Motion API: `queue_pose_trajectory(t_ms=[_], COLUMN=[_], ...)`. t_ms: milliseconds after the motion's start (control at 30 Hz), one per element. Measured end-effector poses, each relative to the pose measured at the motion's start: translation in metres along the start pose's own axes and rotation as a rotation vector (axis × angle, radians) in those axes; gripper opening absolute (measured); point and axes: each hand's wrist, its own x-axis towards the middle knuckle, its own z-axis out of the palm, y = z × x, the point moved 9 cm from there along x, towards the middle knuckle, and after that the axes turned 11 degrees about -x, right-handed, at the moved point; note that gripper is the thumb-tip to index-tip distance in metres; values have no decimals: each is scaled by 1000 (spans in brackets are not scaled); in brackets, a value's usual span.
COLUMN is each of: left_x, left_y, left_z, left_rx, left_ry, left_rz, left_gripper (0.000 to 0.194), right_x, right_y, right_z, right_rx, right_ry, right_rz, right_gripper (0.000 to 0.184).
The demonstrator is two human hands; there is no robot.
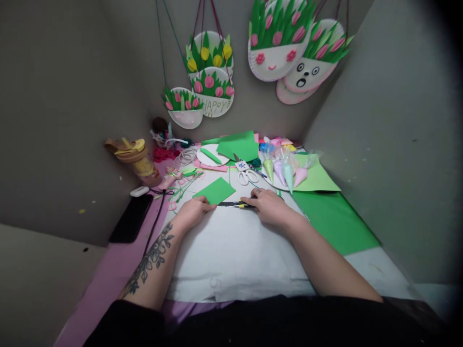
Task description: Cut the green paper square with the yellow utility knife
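My left hand (195,212) pinches the near corner of a green paper piece (218,191) between thumb and fingers. The paper lies at an angle over the white work surface (231,246). In my right hand (271,207) is a black and yellow utility knife (235,204), its dark blade pointing left. The blade tip comes close to the paper's near edge by my left fingertips; whether it touches I cannot tell. Part of the handle is hidden under my right fingers. Just beyond lie white-handled scissors (248,177).
At the back are a white paper plate (202,156), green sheets (238,145) and piping bags (287,176). Large green paper (334,221) lies right. A phone (130,219) and a tumbler (139,164) stand left. Decorated plates (213,94) hang on the wall.
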Motion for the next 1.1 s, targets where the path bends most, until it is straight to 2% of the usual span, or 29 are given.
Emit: queue_pose_trajectory(t_ms=[367, 567, 767, 1100], left_x=[3, 12, 21, 17], left_y=[5, -4, -9, 5], left_z=[-3, -3, 1, -1], left_rx=[9, -25, -26, 53], left_ry=[-22, -20, -75, -76], left_rz=[71, 93, 103, 94], left_gripper=[40, 35, 37, 40], right_x=[3, 4, 4, 5], right_y=[-12, -14, -14, -13], right_z=[5, 4, 4, 6], right_rx=[12, 8, 21, 51], right_ry=[13, -15, -16, -31], right_rz=[-23, -20, -22, -11], right_gripper=[57, 59, 58, 60])
